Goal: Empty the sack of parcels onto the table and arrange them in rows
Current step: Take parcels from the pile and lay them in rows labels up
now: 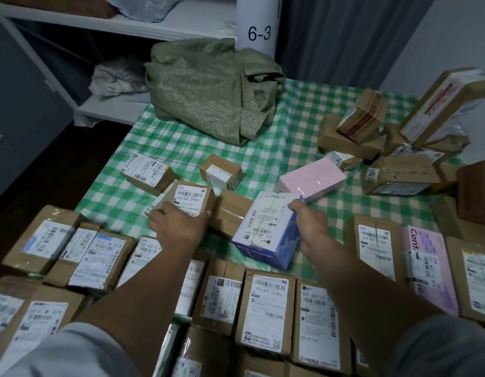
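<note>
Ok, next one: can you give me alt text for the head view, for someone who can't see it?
A person's left hand grips a brown labelled box and the right hand a white-and-blue box over a green checked table. Rows of labelled parcels lie nearest the camera; a crumpled green sack and a loose pile sit farther back.

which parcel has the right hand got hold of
The white-and-blue box, tilted near the pink parcel; the right hand grips its far corner. The left hand holds a brown cardboard box instead.
</note>
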Tool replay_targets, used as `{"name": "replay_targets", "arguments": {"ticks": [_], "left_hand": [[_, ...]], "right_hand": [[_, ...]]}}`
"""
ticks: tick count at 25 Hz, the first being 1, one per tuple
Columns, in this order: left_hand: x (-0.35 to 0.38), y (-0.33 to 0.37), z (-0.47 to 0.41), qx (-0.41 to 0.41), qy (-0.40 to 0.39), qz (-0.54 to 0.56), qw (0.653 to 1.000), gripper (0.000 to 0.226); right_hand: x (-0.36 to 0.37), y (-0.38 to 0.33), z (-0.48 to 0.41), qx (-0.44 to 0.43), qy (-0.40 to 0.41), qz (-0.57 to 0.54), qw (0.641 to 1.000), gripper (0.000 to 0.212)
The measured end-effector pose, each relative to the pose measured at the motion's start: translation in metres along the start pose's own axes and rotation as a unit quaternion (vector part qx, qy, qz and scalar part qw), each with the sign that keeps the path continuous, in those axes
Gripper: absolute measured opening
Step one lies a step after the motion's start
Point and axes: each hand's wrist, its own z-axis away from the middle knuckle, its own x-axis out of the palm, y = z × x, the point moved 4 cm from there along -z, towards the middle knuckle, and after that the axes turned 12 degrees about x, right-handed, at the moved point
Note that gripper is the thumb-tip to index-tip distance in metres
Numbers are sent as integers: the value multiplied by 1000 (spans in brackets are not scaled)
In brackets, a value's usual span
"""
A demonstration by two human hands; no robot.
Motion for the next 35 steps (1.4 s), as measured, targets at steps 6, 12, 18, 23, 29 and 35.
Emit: {"name": "replay_targets", "arguments": {"ticks": [6,12,18,23,29,35], "left_hand": [[-9,-4,-20,20,46,31,998,92],[-4,-1,-37,25,49,33,998,90],[4,5,-39,33,48,-37,998,91],[9,23,-29,84,57,-58,993,81],[18,42,-8,193,78,36,977,63],[40,63,13,222,10,137,965,60]], "right_hand": [[32,13,-9,22,-26,-2,999,39],[44,29,-36,37,-47,51,997,40],[28,3,-36,-80,93,226,966,22],[24,-40,-28,-167,214,284,919,73],[54,-78,-54,-19,219,232,947,121],[43,-65,-78,15,212,202,956,126]]}}
